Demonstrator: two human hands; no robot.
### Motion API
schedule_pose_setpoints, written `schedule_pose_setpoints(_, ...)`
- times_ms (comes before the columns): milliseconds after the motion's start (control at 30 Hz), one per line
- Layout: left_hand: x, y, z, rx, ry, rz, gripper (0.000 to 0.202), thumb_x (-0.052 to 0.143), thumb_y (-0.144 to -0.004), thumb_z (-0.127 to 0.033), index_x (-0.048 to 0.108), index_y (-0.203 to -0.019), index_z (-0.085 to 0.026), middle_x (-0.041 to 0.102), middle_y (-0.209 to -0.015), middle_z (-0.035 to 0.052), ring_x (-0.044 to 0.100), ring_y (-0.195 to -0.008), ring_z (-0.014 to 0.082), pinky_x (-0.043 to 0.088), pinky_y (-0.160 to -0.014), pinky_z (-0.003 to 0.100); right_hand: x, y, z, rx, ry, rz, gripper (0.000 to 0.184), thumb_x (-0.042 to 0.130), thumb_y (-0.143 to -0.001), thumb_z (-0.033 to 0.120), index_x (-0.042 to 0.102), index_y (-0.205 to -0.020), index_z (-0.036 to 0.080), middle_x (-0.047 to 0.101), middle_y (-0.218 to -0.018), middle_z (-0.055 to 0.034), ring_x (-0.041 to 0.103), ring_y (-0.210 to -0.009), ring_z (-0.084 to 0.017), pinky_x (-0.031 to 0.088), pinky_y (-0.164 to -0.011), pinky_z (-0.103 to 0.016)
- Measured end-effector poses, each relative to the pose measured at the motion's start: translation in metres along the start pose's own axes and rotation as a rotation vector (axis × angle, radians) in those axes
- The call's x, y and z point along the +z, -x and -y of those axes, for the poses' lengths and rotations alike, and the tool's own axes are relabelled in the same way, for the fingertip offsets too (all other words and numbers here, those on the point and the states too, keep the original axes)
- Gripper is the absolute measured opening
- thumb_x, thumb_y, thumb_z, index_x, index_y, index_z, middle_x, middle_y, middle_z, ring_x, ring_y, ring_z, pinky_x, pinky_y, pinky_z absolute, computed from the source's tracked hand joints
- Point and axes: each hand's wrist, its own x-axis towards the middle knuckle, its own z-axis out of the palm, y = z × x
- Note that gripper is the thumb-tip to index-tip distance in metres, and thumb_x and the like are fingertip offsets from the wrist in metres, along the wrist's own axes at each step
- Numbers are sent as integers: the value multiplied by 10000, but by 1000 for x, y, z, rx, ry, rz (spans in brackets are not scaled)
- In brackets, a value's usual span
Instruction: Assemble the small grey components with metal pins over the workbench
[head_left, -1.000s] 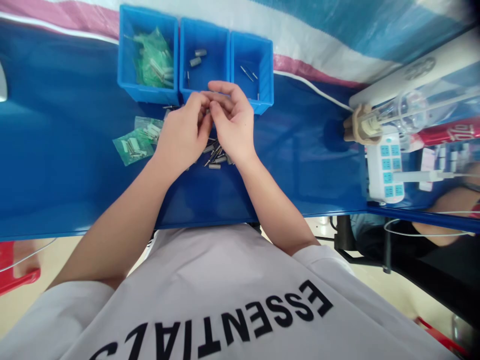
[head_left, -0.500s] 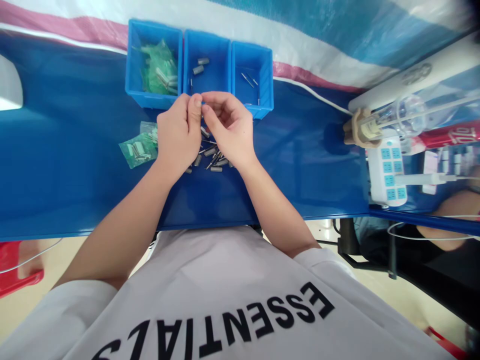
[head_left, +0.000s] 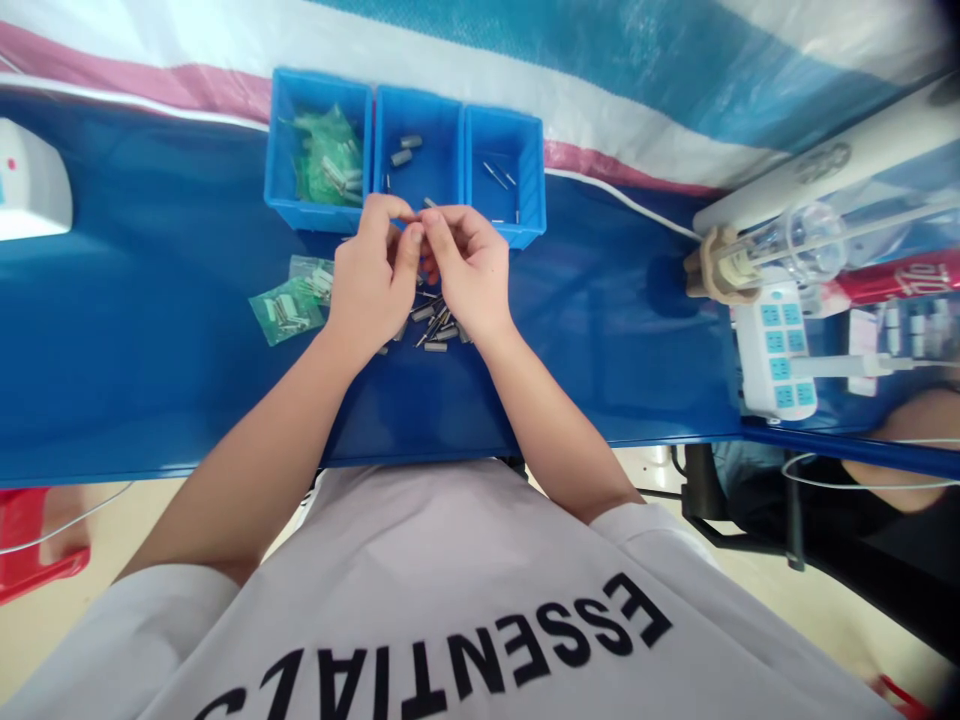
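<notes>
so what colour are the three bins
The three bins are bright blue, shown best in the head view.

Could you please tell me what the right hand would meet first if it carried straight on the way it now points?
The right hand points forward and inward, so it would most likely meet the left hand first, at its fingertips, though depth is hard to judge here.

Three bins [head_left: 418, 110] in a row at the back of the table [head_left: 150, 350], little bags [head_left: 326, 160] in the left bin, more bags [head_left: 289, 310] on the table just left of a heap of metal bits [head_left: 431, 325], and a power strip [head_left: 776, 350] far off to the right.
</notes>
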Motion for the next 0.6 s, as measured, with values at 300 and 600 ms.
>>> schedule_pose_setpoints(300, -5, -2, -7, -70, -20, -12, 247, 513, -1013, -550, 571, -1061, -315, 668, -729, -5, 663, -630, 206, 493, -641, 375, 2, 2, 3, 24, -1, 28, 560, 419, -948, 748, 582, -1128, 244, 680, -898, -2, 721, -857, -140, 643, -755, -287)
schedule_pose_setpoints(600, -1, -2, 5, 13, 24, 10, 295, 534, -1007, -579, 568, -1032, -288, 657, -725, -1, 658, -656, 194, 455, -636, 366, 1, 3, 4, 6, -21, 22, 519, 471, -930, 754, 605, -1074, 274, 685, -914, -12, 723, -882, -164, 638, -724, -292)
